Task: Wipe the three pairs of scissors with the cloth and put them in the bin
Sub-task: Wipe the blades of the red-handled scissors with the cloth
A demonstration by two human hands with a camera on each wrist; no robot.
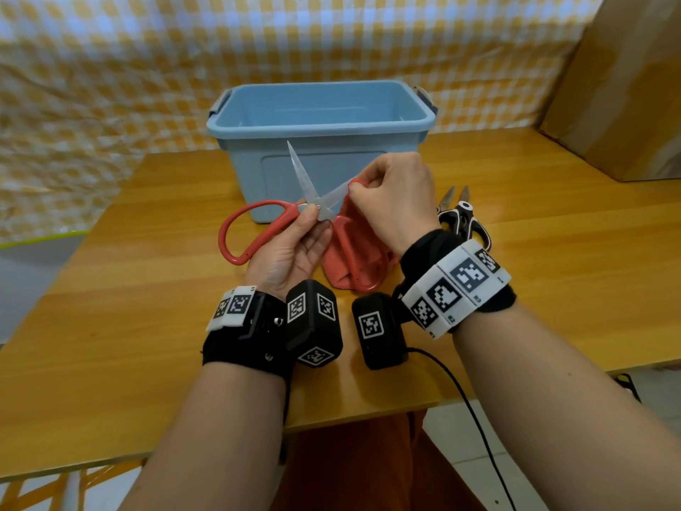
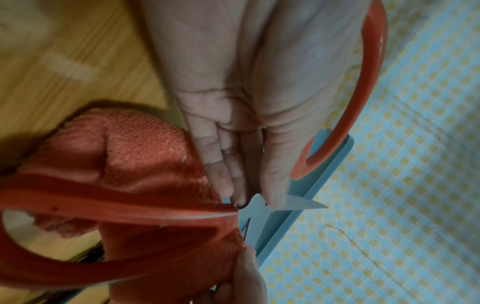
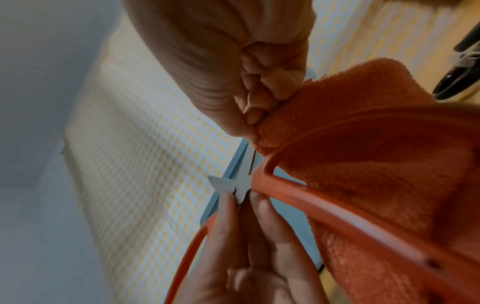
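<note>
Red-handled big scissors with shiny metal blades (image 1: 313, 204) are up in the air, blades spread wide, just in front of the light blue plastic bin (image 1: 320, 119). The left hand (image 1: 291, 248) pinches them at the middle screw w/ thumb & fingers, so that grip is closed on the scissors. The right hand (image 1: 394, 201) pinches the soft orange-red cloth (image 1: 350, 260) around one blade near its tip, so that grip is closed on the cloth.

How far along: I think it's early. The bin looks empty inside as far as I can see, so no pair is in yet. This pair is being wiped. The black-handled pair of scissors (image 1: 462, 215) lies on the wooden worktop (image 1: 552, 260) to the right, waiting. I can't see a 3rd pair anywhere.

Diff views: only the head view shows the whole bin & the black pair clearly. The left wrist view shows the thumb pressed flat on the blade by the screw. The right wrist view shows the curled fingers (image 3: 270, 82) squeezing the cloth on the blade, plus a blurry bit of the black handles.
</note>
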